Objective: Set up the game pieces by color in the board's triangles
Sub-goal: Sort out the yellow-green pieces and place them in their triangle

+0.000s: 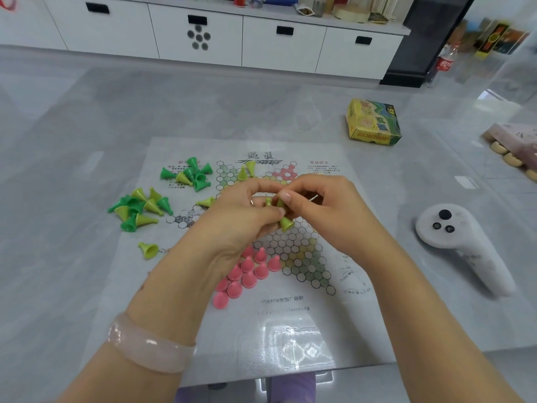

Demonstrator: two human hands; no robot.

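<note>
Desk (72, 126) carrying the board (343, 199). Pink pieces (247, 274) fill its 6 o'clock triangle; green and yellow-green heaps (139, 207) await sorting at 9 o'clock. Left hand (241, 216) and right hand (322, 207), fingers pinching yellow-green pieces (286, 222) over the centre, probably separating them for placing.
</note>
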